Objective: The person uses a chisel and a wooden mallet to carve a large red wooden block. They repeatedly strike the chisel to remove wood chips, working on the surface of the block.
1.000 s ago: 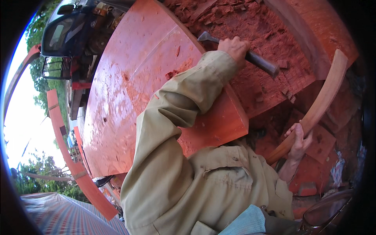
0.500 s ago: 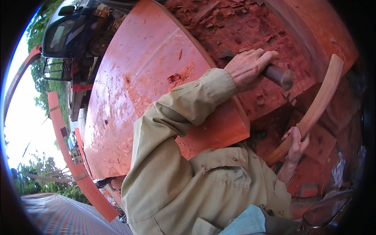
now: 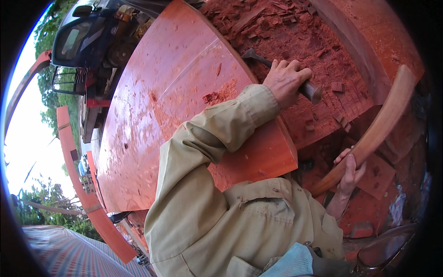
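My left hand [image 3: 288,81], in a khaki sleeve, is closed around the handle of a dark chisel [image 3: 258,57]. The chisel's blade rests at the edge of a rough hollow full of chips [image 3: 323,41], cut into a large red wooden block [image 3: 161,120]. My right hand [image 3: 350,173], lower right, grips the thin end of a curved wooden club [image 3: 385,120]. The club rises up and to the right, away from the chisel.
A dark vehicle [image 3: 87,37] stands beyond the block at the upper left. Long curved red planks [image 3: 76,175] lie along the left, with a striped sheet [image 3: 64,254] below them. Loose red offcuts [image 3: 378,177] sit at the lower right, and trees at the far left.
My left hand has slid down and to the right along the chisel's handle, and the chisel has shifted with it. The right hand and the club have barely moved.
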Motion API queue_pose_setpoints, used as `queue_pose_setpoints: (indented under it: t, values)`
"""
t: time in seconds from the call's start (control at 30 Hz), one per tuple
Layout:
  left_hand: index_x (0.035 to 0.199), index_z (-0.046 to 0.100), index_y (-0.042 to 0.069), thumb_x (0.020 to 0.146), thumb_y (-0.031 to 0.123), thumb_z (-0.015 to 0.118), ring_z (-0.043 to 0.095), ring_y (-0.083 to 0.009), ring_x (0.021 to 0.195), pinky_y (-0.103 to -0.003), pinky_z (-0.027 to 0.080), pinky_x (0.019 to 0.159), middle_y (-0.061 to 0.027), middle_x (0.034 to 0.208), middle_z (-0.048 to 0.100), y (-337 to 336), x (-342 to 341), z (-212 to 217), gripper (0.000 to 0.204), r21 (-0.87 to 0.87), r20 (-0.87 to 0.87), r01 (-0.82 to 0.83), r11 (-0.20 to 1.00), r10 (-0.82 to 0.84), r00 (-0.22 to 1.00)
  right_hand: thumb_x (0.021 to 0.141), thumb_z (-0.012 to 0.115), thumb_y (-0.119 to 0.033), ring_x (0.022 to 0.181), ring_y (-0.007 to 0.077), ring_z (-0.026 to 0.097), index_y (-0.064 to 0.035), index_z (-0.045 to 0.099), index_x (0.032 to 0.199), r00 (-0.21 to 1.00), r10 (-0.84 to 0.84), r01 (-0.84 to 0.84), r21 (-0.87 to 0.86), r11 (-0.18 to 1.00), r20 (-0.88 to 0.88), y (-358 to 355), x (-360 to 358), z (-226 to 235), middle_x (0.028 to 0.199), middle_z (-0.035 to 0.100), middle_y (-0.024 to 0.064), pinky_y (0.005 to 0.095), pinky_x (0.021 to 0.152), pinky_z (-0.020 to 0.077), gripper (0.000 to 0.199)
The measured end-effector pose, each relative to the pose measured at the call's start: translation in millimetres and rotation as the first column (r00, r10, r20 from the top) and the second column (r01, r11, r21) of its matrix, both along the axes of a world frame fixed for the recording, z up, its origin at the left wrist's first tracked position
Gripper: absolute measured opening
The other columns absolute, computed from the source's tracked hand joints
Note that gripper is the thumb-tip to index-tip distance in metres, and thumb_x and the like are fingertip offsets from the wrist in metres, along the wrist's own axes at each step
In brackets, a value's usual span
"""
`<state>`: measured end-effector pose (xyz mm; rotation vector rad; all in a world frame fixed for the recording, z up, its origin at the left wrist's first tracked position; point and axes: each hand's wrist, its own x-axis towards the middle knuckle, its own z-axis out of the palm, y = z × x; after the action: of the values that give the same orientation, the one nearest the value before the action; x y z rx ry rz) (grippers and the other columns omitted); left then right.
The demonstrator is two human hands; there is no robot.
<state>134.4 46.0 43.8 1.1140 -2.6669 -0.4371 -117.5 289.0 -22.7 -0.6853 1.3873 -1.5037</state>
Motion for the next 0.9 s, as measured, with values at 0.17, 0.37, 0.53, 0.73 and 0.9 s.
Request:
queue_pose_setpoints:
  t: [0.17,0.37,0.53,0.73,0.9]
  values:
    - [0.112,0.066,0.014,0.080,0.010,0.076,0.063,-0.0387,0.108,-0.049,0.049,0.093,-0.0145,0.113,0.063,7.8,-7.7,-7.2,0.034,0.043,0.037,-0.009,0.999,0.008,0.999,0.102,0.071,-0.029,0.090,0.0243,0.064,0.0087,0.043,0.140,0.993,-0.035,0.015,-0.174,0.985,-0.110,-13.2,-4.7,13.5,0.109,0.064,0.0170,0.0401,0.089,0.0553,0.061]
    - [0.114,0.067,0.014,0.080,0.012,0.075,0.065,-0.0410,0.104,-0.052,0.052,0.088,-0.0154,0.111,0.062,8.6,-17.5,-10.5,0.035,0.027,0.079,-0.048,0.998,0.045,0.996,0.093,0.075,-0.007,0.092,0.0192,0.065,0.0067,0.058,0.128,0.985,0.032,-0.091,-0.350,0.932,-0.171,-46.2,44.4,28.3,0.105,0.067,0.0113,0.0327,0.088,0.0530,0.041]
    - [0.114,0.067,0.016,0.078,0.014,0.078,0.067,-0.0398,0.107,-0.054,0.054,0.087,-0.0160,0.115,0.062,-7.7,-8.4,-13.5,0.038,-0.025,0.210,-0.115,0.993,0.117,0.971,0.094,0.081,-0.015,0.107,0.0215,0.065,0.0055,0.060,0.132,0.891,0.189,-0.166,0.093,0.982,-0.412,-61.1,65.5,11.1,0.117,0.070,0.0134,0.0356,0.098,0.0508,0.048]
    - [0.109,0.066,0.018,0.077,0.015,0.079,0.068,-0.0376,0.110,-0.055,0.054,0.088,-0.0098,0.115,0.066,-12.1,0.1,-22.5,0.034,0.005,0.252,-0.023,1.000,0.021,0.967,0.098,0.071,-0.013,0.076,0.0208,0.062,0.0074,0.053,0.124,0.992,-0.074,0.060,-0.129,0.990,-0.102,-35.8,43.6,18.7,0.089,0.063,0.0122,0.0336,0.076,0.0527,0.037]
    - [0.108,0.066,0.017,0.077,0.013,0.078,0.067,-0.0363,0.113,-0.053,0.054,0.089,-0.0078,0.113,0.066,3.5,6.9,-8.9,0.034,-0.010,0.287,-0.042,0.999,0.043,0.957,0.098,0.070,-0.012,0.074,0.0181,0.060,0.0068,0.045,0.129,0.988,0.052,-0.074,-0.154,0.985,-0.143,-41.7,55.5,30.0,0.084,0.060,0.0104,0.0319,0.072,0.0511,0.044]
